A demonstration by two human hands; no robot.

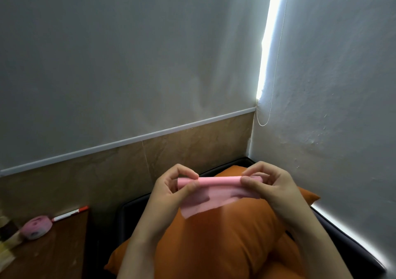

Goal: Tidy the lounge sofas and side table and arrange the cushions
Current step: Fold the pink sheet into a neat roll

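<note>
Head view, single frame: both hands sit at lower centre, raised above an orange cushion (214, 240). Left hand (169, 184) and right hand (272, 184) each pinch one end of a pink sheet (214, 195) between thumb and curled fingers. The sheet's top edge is rolled or folded into a tight band and a loose flap hangs below. Cloth or paper, cannot tell. The cushion fills the bottom centre, propped in the corner of a dark sofa (128, 212) whose rim shows behind it and at lower right; more orange shows beneath, possibly a second cushion. The side table (60, 255) is at lower left, carrying a round pink case (36, 227) and, just beside it, a red-capped marker (70, 213). A drawn roller blind (128, 64) covers the upper left. Judgement: task mid-way at best. The sheet is only part folded and not put away, table items are still loose, and the cushion looks dropped rather than arranged.
</note>
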